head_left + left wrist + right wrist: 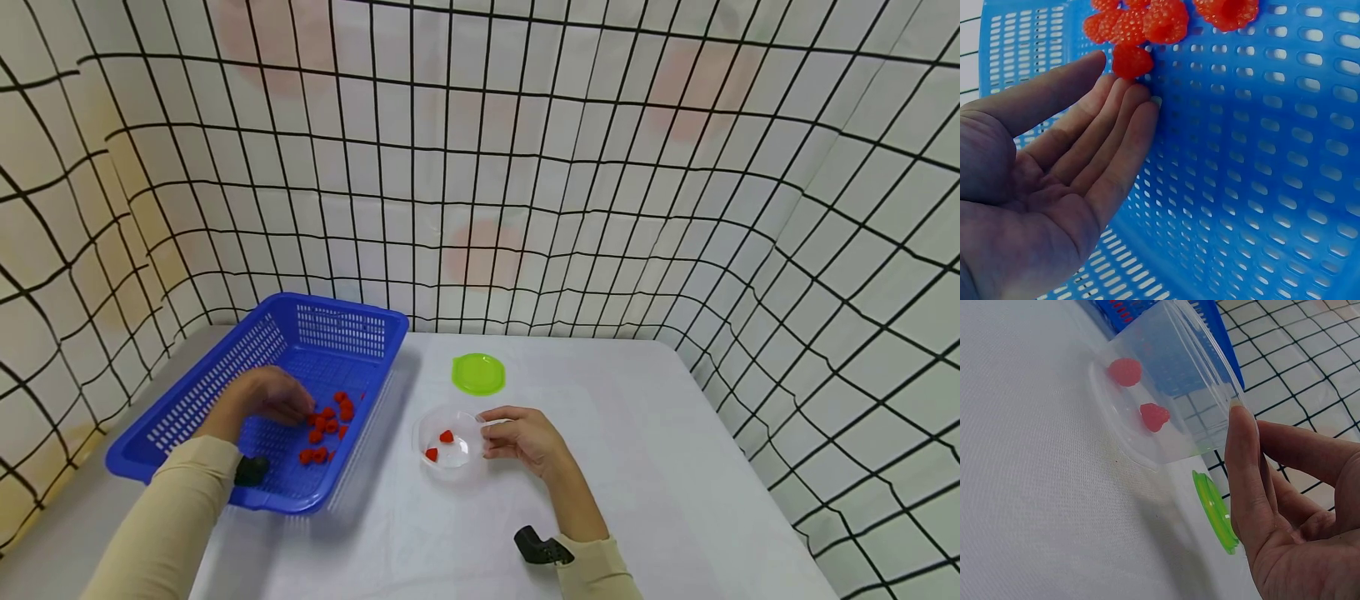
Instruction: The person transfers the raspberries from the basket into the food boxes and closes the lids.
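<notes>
My left hand reaches down into a blue plastic basket. In the left wrist view its fingers are fairly straight, with the tips right at a red raspberry and the thumb a little apart from it. Several more raspberries lie on the basket floor beside that hand. With thumb and fingers, my right hand pinches the rim of a clear round plastic container standing on the table. Inside the container are two raspberries, one near the wall and another beside it.
A green lid lies on the white table behind the container. Black netting over white sheeting rises at the back and both sides. The basket's raised wall stands between the left hand and the container.
</notes>
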`<control>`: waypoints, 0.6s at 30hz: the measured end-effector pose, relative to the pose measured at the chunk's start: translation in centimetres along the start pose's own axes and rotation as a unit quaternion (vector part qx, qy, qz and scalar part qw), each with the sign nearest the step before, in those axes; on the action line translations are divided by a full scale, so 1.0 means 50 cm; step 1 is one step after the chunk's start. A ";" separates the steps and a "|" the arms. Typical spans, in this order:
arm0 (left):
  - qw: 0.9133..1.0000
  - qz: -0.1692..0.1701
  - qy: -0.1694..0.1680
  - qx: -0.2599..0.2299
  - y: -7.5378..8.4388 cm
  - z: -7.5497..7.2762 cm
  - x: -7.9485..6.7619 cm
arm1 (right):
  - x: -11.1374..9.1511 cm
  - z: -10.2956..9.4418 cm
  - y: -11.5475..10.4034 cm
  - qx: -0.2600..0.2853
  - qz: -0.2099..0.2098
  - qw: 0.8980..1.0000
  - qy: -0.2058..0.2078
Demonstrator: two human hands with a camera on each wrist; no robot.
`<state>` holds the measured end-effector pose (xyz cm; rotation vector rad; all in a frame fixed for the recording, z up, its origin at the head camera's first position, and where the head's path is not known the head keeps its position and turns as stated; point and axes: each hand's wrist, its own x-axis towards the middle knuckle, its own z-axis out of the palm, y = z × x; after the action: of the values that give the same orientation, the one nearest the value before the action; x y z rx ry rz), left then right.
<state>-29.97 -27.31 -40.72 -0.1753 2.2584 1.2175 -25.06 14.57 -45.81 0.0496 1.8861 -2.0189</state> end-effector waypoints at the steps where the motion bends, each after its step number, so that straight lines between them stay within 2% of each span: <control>1: 1.000 -0.001 0.000 0.001 0.001 0.002 0.000 | 0.000 0.000 0.000 0.000 0.000 1.000 0.000; 9: 0.999 -0.003 0.028 0.031 0.009 0.018 0.001 | -0.001 0.000 -0.001 -0.002 0.001 1.000 -0.001; 18: 1.000 -0.010 0.019 0.021 0.010 0.017 0.006 | -0.002 -0.001 0.000 -0.007 0.004 1.000 0.000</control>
<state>-30.03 -26.28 -40.87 -0.2067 2.3075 1.1658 -24.98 14.63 -45.77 0.0534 1.8978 -2.0011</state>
